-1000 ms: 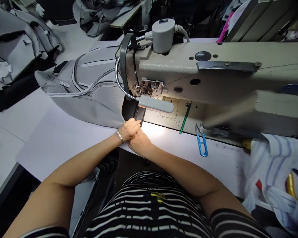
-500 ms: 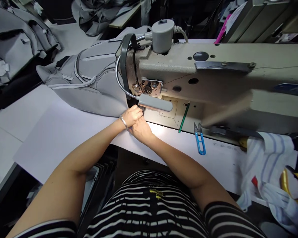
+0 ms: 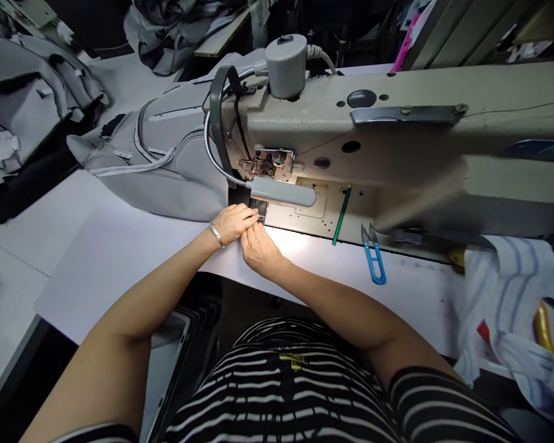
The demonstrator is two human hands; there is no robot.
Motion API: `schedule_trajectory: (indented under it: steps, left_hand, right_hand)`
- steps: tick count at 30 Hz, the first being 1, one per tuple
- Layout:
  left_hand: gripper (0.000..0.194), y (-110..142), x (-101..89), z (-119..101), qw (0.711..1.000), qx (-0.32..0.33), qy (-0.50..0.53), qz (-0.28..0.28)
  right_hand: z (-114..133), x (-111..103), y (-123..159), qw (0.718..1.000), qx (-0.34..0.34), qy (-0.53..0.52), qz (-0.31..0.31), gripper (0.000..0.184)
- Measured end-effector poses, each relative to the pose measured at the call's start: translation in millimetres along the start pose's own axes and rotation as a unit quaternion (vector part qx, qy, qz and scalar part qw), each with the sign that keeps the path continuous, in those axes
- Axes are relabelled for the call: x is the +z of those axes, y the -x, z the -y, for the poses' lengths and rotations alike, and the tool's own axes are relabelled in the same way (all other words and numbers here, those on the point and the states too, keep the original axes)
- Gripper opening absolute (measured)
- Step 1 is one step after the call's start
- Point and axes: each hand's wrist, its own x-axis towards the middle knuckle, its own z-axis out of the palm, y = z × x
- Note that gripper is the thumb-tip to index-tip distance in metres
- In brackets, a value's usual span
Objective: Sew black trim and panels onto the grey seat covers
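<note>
In the head view, my left hand, with a bracelet at its wrist, is closed with its fingers pressed together near the sewing machine's needle area. My right hand is closed just beside it, its fingertips touching the left fingers. Whatever they pinch is hidden under the fingers. A small dark piece shows just beyond the fingertips, on the machine bed. To the left of the machine head lies a grey sewn fabric piece with seams and piping. The lamp of the sewing machine lights the spot and partly covers the needle area.
A green pencil lies across the machine bed's front edge. Blue thread snips rest to its right. Striped cloth and a yellow-handled object are at the right. More grey pieces are heaped at the far left.
Both hands have come slightly toward me, the left one also leftward, and the left fingers have straightened. More of the dark piece shows. The whole view has shifted a little.
</note>
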Motion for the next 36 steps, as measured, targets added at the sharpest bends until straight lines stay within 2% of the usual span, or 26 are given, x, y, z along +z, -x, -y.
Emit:
schedule_trajectory:
  steps: [7, 12, 16, 19, 23, 28, 36]
  left_hand:
    - [0.028, -3, -1.8, -5, 0.999, 0.015, -0.016, 0.029]
    - [0.031, -6, -0.7, -7, 0.998, -0.005, -0.018, 0.053]
    - [0.03, -16, 2.8, -2, 0.998, -0.03, -0.017, 0.059]
    - [0.028, -21, 7.3, 3, 0.998, -0.041, -0.012, 0.056]
    - [0.028, -20, 12.9, 6, 0.999, -0.041, -0.01, 0.031]
    - [0.029, -17, 16.1, 3, 0.999, -0.041, -0.001, -0.003]
    - [0.028, -19, 15.6, 2, 0.998, -0.064, 0.004, -0.006]
  right_hand:
    - [3, 1, 1, 0.999, 0.005, -0.018, 0.03, 0.043]
    - [-1, 2, -4, 0.999, -0.003, 0.009, 0.043, 0.042]
    - [-8, 6, -9, 0.999, 0.024, -0.013, 0.027, 0.044]
    - [-9, 10, -11, 0.999, 0.042, -0.005, 0.015, 0.046]
    - [-8, 16, -9, 0.999, 0.024, 0.036, -0.006, 0.041]
    - [-10, 21, -7, 0.999, 0.018, 0.035, -0.032, 0.042]
    - [-10, 15, -9, 1.0, 0.013, -0.005, 0.0, 0.04]
